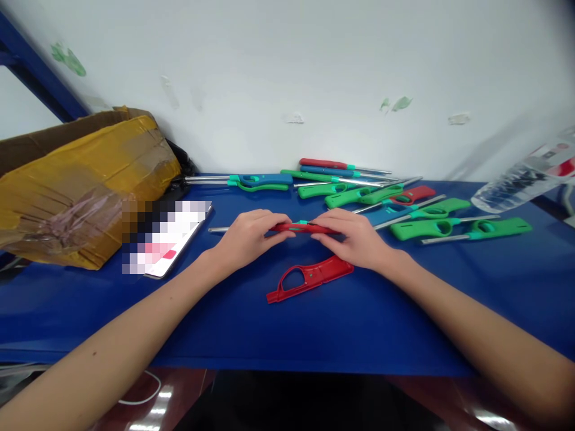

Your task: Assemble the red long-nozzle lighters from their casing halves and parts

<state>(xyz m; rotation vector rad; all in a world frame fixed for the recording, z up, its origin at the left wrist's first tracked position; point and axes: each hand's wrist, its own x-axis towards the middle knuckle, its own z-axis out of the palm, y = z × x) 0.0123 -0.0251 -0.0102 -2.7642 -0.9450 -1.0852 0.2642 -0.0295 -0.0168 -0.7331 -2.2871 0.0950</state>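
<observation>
Your left hand (256,236) and right hand (353,236) meet over the middle of the blue worktop (269,335), each grip closed on a red lighter (309,228) between them. The left grip pinches its left part, the right grip its right part; the metal rod (218,230) sticks out left beyond your left hand. A loose red shell half (320,275) lies on the worktop on the near side of the lighter, its right end just by your right hand; I cannot tell whether they touch. To the far right you have a spread of lighters (442,228) in green, blue and red, some overlapping, and beyond them a clear plastic bottle (516,179) tilts by the wall (269,72). Left of your hands lies a phone (179,236), its screen lit and partly blurred, near a taped cardboard box (90,191). Between box and spread, a blue-and-green lighter (269,179) lies at the far edge.
</observation>
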